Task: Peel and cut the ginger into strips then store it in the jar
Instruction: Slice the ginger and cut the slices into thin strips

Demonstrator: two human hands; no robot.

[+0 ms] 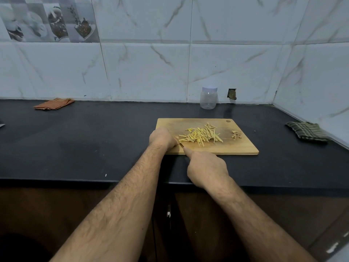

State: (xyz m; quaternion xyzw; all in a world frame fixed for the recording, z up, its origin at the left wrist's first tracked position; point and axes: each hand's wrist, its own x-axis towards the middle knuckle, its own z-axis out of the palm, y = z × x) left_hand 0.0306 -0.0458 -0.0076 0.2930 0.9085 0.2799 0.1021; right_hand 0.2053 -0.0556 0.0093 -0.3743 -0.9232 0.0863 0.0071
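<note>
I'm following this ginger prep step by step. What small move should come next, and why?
Probably finish the last slices: the left hand holds a last bit at the edge of the strip pile, and the right hand seems to grip a knife there. The jar is still lidded.

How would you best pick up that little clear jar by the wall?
Grip the jar round its clear body, just under the pale lid, coming from the front. It stands upright against the wall tiles, so the back is blocked, and its round sides look narrow enough for one hand.
</note>
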